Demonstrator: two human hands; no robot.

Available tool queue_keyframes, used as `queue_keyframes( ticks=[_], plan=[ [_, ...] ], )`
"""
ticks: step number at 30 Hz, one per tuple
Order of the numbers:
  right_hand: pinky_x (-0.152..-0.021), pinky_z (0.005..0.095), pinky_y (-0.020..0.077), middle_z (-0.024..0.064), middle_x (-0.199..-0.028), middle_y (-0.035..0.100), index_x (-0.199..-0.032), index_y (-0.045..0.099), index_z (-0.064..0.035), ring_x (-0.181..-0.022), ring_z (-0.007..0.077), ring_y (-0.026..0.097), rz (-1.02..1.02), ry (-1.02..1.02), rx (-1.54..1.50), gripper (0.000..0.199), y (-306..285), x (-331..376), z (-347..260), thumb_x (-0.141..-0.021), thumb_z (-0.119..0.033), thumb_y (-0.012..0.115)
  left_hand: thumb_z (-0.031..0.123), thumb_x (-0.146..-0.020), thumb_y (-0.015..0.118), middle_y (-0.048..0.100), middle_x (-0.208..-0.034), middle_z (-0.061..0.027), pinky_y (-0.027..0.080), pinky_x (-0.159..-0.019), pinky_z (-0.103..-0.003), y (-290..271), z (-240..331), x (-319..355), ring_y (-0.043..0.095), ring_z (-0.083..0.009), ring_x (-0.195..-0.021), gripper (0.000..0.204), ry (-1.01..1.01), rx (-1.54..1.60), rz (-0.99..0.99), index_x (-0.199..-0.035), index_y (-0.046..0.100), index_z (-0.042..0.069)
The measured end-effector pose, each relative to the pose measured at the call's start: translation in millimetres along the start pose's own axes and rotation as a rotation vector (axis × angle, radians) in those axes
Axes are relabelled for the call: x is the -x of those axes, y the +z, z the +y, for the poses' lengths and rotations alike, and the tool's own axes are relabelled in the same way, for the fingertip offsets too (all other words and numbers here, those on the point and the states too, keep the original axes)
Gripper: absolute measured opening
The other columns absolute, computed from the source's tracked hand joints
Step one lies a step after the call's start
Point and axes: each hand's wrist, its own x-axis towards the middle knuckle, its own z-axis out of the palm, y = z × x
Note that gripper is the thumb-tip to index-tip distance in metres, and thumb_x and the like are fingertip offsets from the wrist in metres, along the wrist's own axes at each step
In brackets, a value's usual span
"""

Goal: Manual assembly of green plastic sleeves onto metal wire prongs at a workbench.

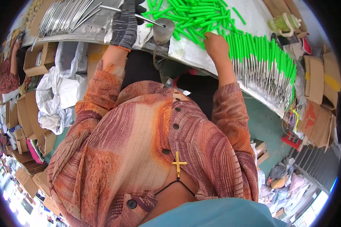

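Observation:
My left hand, in a dark grey striped knit glove, is closed round a thin metal rod. The rod slants to the right, and its end meets the top of a round grey metal block at the table's near edge. Bare, my right hand has its fingers curled together at the near side of a loose pile of bright green plastic tubes. What those fingers pinch, if anything, is hidden. Right of this hand lies a long row of metal rods with green sleeves, packed side by side.
Bare metal rods lie at the table's far left. A greenish plastic jug stands at the far right. Cardboard boxes flank the right side, white plastic sacks the left. Another person's arm shows at the far left.

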Motion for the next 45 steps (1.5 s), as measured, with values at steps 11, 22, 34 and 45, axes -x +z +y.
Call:
queue_keyframes(
  ticks=[11, 22, 34, 45],
  plan=[
    [-0.064, 0.0302, 0.0490, 0.0072, -0.074, 0.064, -0.092, 0.062, 0.0004, -0.071, 0.0148, 0.061, 0.077, 0.250, -0.862, 0.021, -50.0, 42.0, -15.7, -0.075, -0.012, 0.064, 0.021, -0.083, 0.062, 0.058, -0.072, -0.0007, 0.044, -0.059, -0.027, 34.9, 4.5, -11.9, 0.054, -0.0142, -0.064, 0.017, 0.488, -1.072, -0.422, -0.088, 0.059, 0.005],
    [-0.063, 0.0297, 0.0560, 0.0165, -0.096, 0.059, -0.112, 0.043, 0.0036, -0.077, 0.0249, 0.064, 0.377, 0.138, -1.682, 0.030, -129.7, 10.4, -76.6, -0.085, 0.000, 0.055, 0.009, -0.086, 0.058, 0.065, -0.097, -0.0065, 0.047, -0.080, -0.025, -4.8, -9.2, 7.2, 0.059, -0.0114, -0.088, 0.022, 0.269, -0.311, -0.485, -0.105, 0.062, 0.001],
    [-0.064, 0.0279, 0.0527, 0.0130, -0.092, 0.059, -0.109, 0.046, 0.0027, -0.078, 0.0175, 0.060, 0.556, -0.082, -1.480, 0.023, -132.0, -8.2, -115.8, -0.088, -0.006, 0.053, 0.010, -0.086, 0.056, 0.065, -0.095, -0.0070, 0.046, -0.080, -0.025, -1.9, -9.0, 10.5, 0.059, -0.0111, -0.086, 0.021, 0.216, -0.348, -0.451, -0.104, 0.063, 0.001],
    [-0.067, 0.0218, 0.0499, 0.0092, -0.092, 0.063, -0.104, 0.054, 0.0031, -0.078, 0.0112, 0.060, 0.064, -0.364, -0.712, 0.019, -153.2, -27.4, -139.4, -0.086, -0.005, 0.057, 0.007, -0.085, 0.056, 0.066, -0.095, -0.0082, 0.047, -0.081, -0.026, -6.4, -9.8, 7.0, 0.060, -0.0126, -0.087, 0.022, 0.137, -0.296, -0.453, -0.104, 0.063, -0.001]
  ],
)
